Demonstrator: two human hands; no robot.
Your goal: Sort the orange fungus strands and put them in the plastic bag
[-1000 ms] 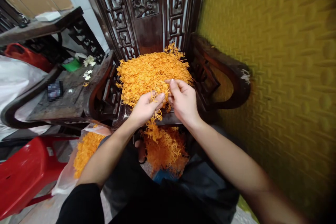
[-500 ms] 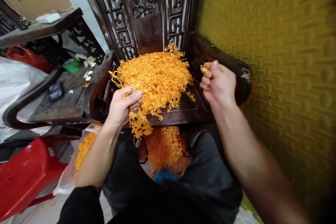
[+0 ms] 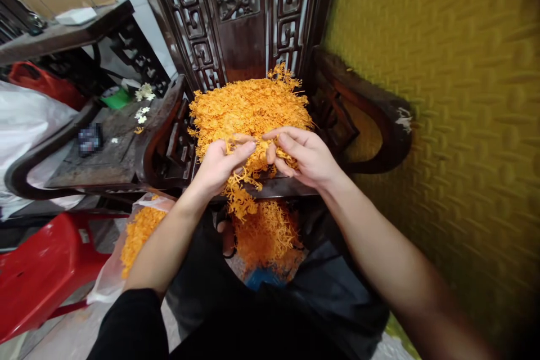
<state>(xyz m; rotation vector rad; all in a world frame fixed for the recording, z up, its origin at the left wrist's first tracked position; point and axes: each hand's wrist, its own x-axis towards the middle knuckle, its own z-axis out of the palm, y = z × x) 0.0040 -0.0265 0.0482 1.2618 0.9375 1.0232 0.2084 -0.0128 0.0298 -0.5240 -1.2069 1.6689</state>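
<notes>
A heap of small orange plastic-looking sprigs [image 3: 248,104] covers the seat of a dark carved wooden chair. In front of its near side, my left hand [image 3: 221,166] pinches an orange sprig cluster [image 3: 240,199] that hangs below the fingers over the seat edge. Close beside it on the right, my right hand [image 3: 301,154] has its thumb and fingers bent around orange pieces, fingertips near those of my left hand. The exact pieces between the right fingers are hard to make out.
Below, between the legs, a blue container [image 3: 264,278] holds more orange pieces. At left are a plastic bag [image 3: 145,230] of orange pieces, a red stool [image 3: 46,270] and a wooden seat [image 3: 105,163] with green tape. Yellow textured padding [image 3: 455,95] stands at right.
My right hand has moved left from beside the chair's right arm to the front of the heap, next to my left hand. My left hand has shifted slightly right with its cluster.
</notes>
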